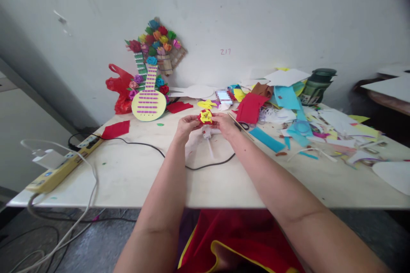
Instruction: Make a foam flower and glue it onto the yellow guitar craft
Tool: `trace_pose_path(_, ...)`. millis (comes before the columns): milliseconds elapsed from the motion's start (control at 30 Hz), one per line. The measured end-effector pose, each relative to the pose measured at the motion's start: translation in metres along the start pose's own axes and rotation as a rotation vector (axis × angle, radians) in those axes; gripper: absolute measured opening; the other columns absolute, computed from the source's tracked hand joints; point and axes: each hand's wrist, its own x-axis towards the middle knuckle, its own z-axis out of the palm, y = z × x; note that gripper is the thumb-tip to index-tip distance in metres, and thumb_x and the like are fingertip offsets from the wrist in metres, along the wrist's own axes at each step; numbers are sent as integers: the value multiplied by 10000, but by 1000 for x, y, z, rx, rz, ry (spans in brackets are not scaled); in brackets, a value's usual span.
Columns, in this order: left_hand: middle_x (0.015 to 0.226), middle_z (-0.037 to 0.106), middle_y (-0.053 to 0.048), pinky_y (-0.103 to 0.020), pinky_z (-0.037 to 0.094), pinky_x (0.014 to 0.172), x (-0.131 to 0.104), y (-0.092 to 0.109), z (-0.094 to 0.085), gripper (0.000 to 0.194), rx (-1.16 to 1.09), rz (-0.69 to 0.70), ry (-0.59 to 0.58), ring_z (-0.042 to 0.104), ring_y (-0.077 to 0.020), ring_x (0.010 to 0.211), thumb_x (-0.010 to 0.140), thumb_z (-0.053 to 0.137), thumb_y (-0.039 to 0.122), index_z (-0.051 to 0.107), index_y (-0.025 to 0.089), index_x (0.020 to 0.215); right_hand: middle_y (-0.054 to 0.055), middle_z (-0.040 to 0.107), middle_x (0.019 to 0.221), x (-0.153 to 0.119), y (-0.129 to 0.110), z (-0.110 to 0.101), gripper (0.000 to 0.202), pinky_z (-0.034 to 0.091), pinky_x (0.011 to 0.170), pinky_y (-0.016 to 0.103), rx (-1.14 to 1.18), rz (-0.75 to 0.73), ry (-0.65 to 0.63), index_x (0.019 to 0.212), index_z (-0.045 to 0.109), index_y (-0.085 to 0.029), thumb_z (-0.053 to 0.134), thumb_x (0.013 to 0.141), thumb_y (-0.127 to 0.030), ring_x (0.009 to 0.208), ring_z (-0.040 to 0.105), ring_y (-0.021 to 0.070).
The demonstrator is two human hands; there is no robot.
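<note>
A small red and yellow craft flower (pixel 206 116) is held up over the middle of the table, between both hands. My left hand (pixel 188 127) grips its left edge with closed fingers. On its right edge, the fingers of my right hand (pixel 226 125) pinch it as well. Just below the flower lies a whitish, translucent tool that looks like a glue gun (pixel 207 133), partly hidden by my hands. A thin stick (pixel 241 126) and black-handled scissors (pixel 244 126) rest beside my right hand.
A yellow paper guitar (pixel 149 106) and colourful paper flowers (pixel 156 38) lean on the wall. Scraps, red paper (pixel 251 107) and a dark green bottle (pixel 317 86) crowd the right. A power strip (pixel 60 170) lies left; a black cable (pixel 205 167) crosses the table.
</note>
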Motion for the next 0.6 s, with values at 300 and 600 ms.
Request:
trace_pose_path(300,639,643,-31,-346,490,686,0,0,-2,334,-19,-4,-10,604,-142,580,510,689,209,630,104,822,6,626,602,-2,-2,2,128,462,454,211,0,14,21,765,603,-109,566,643,-106,522,574,110)
trace_pose_path(600,619,635,-60,-324,492,623,5,-4,-10,323,-173,-14,108,595,-150,547,580,614,278,600,104,852,22,648,653,1,0,0,153,453,430,197,-20,-22,33,777,611,-117,575,628,-115,558,586,114)
